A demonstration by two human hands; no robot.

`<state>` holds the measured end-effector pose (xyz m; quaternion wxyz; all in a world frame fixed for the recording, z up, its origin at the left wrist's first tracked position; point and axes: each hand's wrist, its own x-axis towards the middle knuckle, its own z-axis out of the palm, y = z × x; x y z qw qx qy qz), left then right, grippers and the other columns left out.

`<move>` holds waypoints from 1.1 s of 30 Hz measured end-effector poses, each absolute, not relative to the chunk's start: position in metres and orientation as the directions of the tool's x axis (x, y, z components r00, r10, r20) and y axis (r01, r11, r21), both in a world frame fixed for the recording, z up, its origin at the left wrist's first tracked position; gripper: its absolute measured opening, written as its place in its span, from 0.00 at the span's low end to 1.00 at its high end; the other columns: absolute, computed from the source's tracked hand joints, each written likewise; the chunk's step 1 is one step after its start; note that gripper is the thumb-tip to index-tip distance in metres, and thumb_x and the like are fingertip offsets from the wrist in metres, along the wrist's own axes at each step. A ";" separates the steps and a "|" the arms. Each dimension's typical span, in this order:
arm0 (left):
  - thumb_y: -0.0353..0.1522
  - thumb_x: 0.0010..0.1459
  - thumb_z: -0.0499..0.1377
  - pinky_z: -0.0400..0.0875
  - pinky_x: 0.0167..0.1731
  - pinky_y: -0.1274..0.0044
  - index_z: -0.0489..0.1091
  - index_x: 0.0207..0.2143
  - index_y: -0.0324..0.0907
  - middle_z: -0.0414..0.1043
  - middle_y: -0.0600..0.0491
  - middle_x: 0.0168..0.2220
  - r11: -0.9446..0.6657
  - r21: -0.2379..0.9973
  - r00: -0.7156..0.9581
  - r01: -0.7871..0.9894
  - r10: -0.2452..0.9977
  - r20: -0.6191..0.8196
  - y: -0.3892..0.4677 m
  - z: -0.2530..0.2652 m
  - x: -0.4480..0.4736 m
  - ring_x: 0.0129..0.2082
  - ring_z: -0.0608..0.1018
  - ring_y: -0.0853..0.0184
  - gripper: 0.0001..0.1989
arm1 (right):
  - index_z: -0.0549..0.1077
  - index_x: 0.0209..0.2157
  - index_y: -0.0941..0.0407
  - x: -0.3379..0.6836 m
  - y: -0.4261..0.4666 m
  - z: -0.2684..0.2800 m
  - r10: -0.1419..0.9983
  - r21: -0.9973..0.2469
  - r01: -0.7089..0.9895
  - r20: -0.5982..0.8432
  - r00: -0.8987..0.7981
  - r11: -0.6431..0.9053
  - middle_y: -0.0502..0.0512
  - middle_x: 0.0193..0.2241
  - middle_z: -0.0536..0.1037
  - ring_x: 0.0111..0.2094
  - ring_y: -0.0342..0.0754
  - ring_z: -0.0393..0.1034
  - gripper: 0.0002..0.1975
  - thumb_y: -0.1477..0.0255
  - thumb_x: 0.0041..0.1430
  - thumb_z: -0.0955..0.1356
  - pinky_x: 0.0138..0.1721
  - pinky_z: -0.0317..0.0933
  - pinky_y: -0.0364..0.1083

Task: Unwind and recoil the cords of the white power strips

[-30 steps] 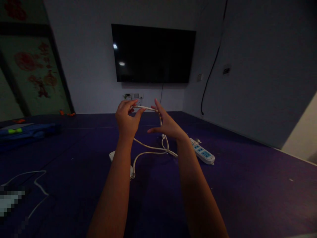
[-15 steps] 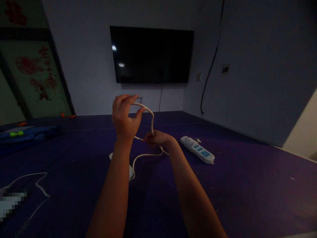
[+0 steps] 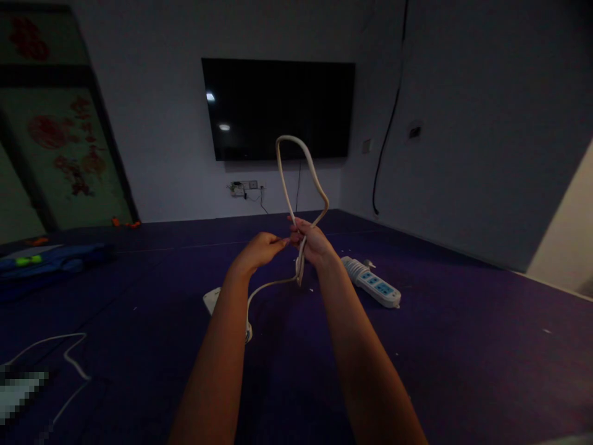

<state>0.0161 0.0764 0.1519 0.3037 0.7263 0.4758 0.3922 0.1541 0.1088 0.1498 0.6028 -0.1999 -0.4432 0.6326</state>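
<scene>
A white power cord (image 3: 319, 179) rises in a tall loop out of my right hand (image 3: 315, 242), whose fingers are closed around the gathered strands. Close against its fingertips, my left hand (image 3: 263, 250) has its thumb and fingers pressed together; what lies in that pinch, if anything, is too small to see. Below my hands the cord hangs in a short bundle and runs left to a white power strip (image 3: 212, 299) on the floor, partly covered by my left forearm.
A second power strip (image 3: 380, 290), its cord wound around it, lies right of my right forearm on the purple floor (image 3: 463, 346). Further left are a thin white cable (image 3: 74, 358) and blue cloth (image 3: 69, 256). A television (image 3: 280, 111) hangs on the far wall.
My left hand has come down from the top of the cord loop to beside my right hand. My right hand has risen slightly, and the loop now stands up above it.
</scene>
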 end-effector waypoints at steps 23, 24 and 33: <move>0.29 0.57 0.55 0.68 0.19 0.80 0.68 0.26 0.36 0.59 0.60 0.15 -0.331 0.909 0.060 -0.253 0.933 0.356 0.062 0.167 0.025 0.13 0.65 0.76 0.08 | 0.72 0.40 0.56 0.152 0.104 0.156 0.873 -0.829 -0.424 0.464 -0.154 0.366 0.56 0.41 0.76 0.43 0.46 0.70 0.12 0.64 0.56 0.67 0.49 0.60 0.49; 0.29 0.58 0.54 0.67 0.18 0.82 0.69 0.27 0.35 0.58 0.61 0.15 -0.345 0.879 0.000 -0.330 0.931 0.365 0.063 0.169 0.022 0.13 0.64 0.77 0.09 | 0.71 0.44 0.56 0.152 0.108 0.151 0.882 -0.873 -0.325 0.436 -0.182 0.364 0.59 0.44 0.76 0.46 0.48 0.69 0.17 0.61 0.58 0.64 0.50 0.58 0.51; 0.30 0.65 0.43 0.50 0.09 0.88 0.67 0.30 0.32 0.52 0.61 0.13 -0.355 0.526 -0.184 -0.773 0.918 0.350 0.063 0.184 -0.034 0.10 0.56 0.81 0.17 | 0.65 0.55 0.56 0.132 0.139 0.094 0.796 -0.560 0.614 0.146 -0.588 0.556 0.58 0.54 0.68 0.54 0.52 0.63 0.36 0.79 0.41 0.72 0.54 0.55 0.46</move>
